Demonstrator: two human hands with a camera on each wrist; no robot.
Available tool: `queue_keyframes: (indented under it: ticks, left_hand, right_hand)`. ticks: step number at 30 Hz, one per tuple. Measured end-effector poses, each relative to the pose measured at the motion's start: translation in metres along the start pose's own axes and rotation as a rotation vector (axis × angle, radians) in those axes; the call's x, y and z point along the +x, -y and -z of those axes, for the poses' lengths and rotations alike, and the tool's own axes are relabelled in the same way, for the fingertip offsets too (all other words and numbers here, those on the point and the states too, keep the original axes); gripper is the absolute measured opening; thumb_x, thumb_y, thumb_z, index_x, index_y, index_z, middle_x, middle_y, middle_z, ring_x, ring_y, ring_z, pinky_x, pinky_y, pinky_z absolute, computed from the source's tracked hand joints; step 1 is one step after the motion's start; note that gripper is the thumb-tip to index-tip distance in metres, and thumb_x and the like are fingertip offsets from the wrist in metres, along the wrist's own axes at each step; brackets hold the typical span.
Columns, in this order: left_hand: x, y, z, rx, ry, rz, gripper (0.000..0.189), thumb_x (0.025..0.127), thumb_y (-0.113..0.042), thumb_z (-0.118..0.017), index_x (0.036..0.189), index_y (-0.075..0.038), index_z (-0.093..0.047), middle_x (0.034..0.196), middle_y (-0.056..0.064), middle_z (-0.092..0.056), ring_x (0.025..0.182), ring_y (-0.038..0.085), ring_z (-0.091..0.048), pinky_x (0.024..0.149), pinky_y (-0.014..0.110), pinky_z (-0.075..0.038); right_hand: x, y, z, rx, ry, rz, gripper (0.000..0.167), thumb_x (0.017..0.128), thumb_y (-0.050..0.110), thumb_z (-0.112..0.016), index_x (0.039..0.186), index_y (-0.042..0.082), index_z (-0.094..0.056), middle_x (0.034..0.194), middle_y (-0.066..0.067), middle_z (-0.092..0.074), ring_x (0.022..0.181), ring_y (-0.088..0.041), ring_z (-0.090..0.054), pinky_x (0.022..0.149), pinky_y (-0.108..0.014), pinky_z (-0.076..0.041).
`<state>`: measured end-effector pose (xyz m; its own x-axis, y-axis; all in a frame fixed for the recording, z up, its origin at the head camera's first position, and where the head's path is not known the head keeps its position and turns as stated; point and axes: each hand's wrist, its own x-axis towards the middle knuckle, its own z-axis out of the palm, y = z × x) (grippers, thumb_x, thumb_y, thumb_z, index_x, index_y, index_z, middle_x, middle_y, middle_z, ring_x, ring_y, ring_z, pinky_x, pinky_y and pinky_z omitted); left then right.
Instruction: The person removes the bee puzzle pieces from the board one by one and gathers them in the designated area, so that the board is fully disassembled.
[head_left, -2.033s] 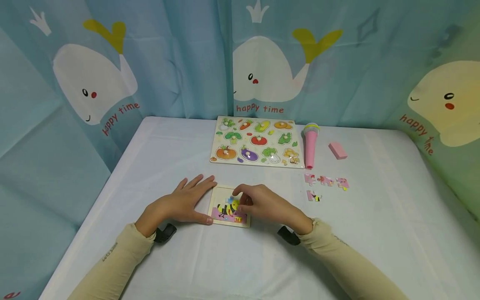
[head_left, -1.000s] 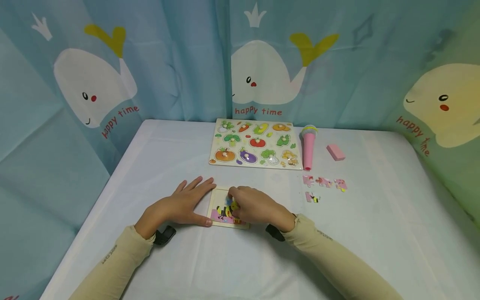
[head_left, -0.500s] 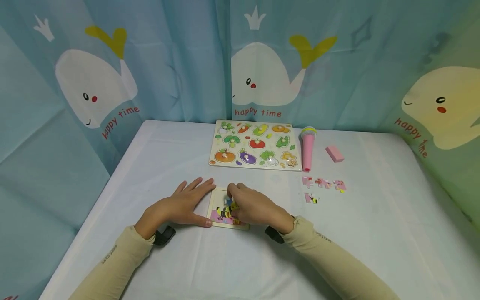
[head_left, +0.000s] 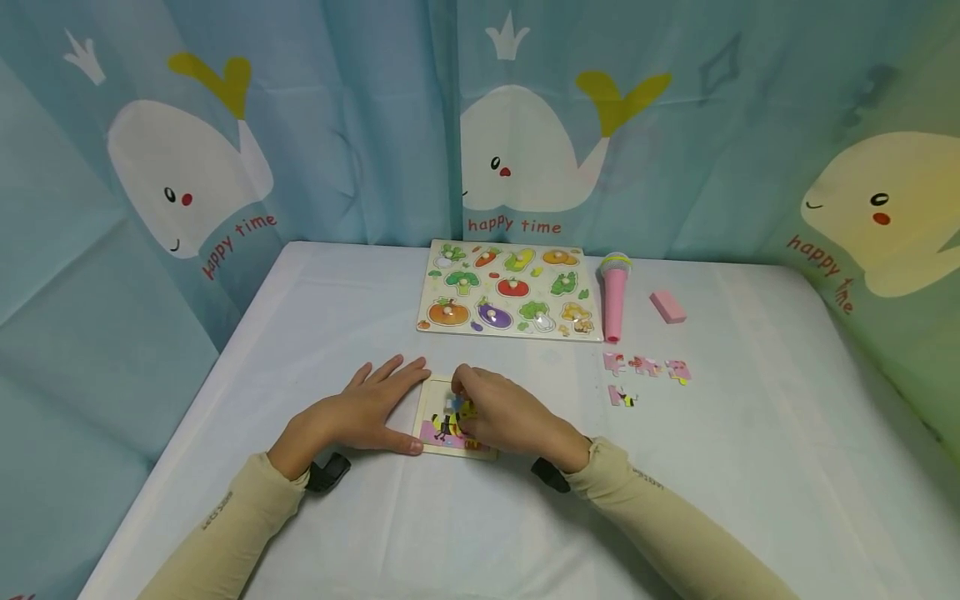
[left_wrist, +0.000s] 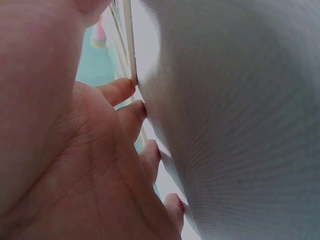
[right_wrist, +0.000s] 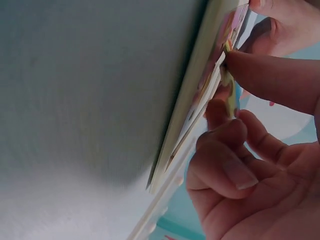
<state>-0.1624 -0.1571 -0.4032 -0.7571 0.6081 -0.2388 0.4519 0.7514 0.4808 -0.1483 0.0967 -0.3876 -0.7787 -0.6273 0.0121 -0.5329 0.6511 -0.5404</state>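
A small wooden puzzle tray (head_left: 457, 453) with a bee picture lies flat on the white table. My left hand (head_left: 360, 414) rests at its left side, fingers spread, with the thumb on the lower left corner and the index fingertip at the upper left. Over the tray's right part is my right hand (head_left: 510, 410), which hides that part. Seen from the right wrist, its thumb and fingers pinch a yellow and blue puzzle piece (right_wrist: 231, 95), tilted up from the tray surface with its lower edge close over the picture. Pink and bee-striped pieces fill the tray's lower part.
Several loose pink puzzle pieces (head_left: 646, 367) lie to the right, one with a bee stripe (head_left: 622, 397) below them. Behind stand a vegetable peg board (head_left: 480, 327), a pink toy microphone (head_left: 614, 304) and a pink block (head_left: 667, 307). A whale-print curtain (head_left: 390, 125) encloses the table.
My right hand has moved left and closer over the tray since two seconds ago, and has stayed nearly in place over the last second. The left hand holds its position.
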Motion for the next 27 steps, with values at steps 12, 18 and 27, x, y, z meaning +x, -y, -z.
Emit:
queue_keyframes:
  ticks: [12, 18, 27]
  left_hand:
    - [0.000, -0.002, 0.001, 0.007, 0.002, 0.001, 0.105, 0.089, -0.052, -0.086, 0.168, -0.009, -0.031, 0.177, 0.012, -0.021, 0.163, 0.039, -0.008, 0.126, 0.069, -0.003]
    - [0.000, -0.001, 0.001, 0.008, 0.006, 0.009, 0.106, 0.089, -0.053, -0.086, 0.168, -0.010, -0.031, 0.177, 0.011, -0.020, 0.163, 0.039, -0.008, 0.126, 0.069, -0.003]
    - [-0.001, -0.002, 0.001, 0.012, -0.003, 0.000, 0.105, 0.089, -0.052, -0.086, 0.168, -0.010, -0.031, 0.177, 0.012, -0.021, 0.163, 0.040, -0.010, 0.126, 0.069, -0.004]
  right_hand:
    - [0.000, -0.001, 0.000, 0.184, -0.081, 0.012, 0.012, 0.101, -0.005, -0.064, 0.112, 0.000, -0.065, 0.087, 0.001, -0.064, 0.074, -0.012, -0.057, 0.064, -0.027, -0.051]
    - [-0.002, -0.003, 0.003, 0.213, -0.125, -0.001, 0.012, 0.102, -0.002, -0.066, 0.113, 0.000, -0.066, 0.088, 0.002, -0.065, 0.076, -0.011, -0.058, 0.065, -0.026, -0.052]
    - [-0.015, -0.009, 0.013, 0.239, -0.195, -0.033, 0.008, 0.102, 0.000, -0.066, 0.108, 0.004, -0.068, 0.086, 0.003, -0.065, 0.077, -0.013, -0.059, 0.065, -0.027, -0.052]
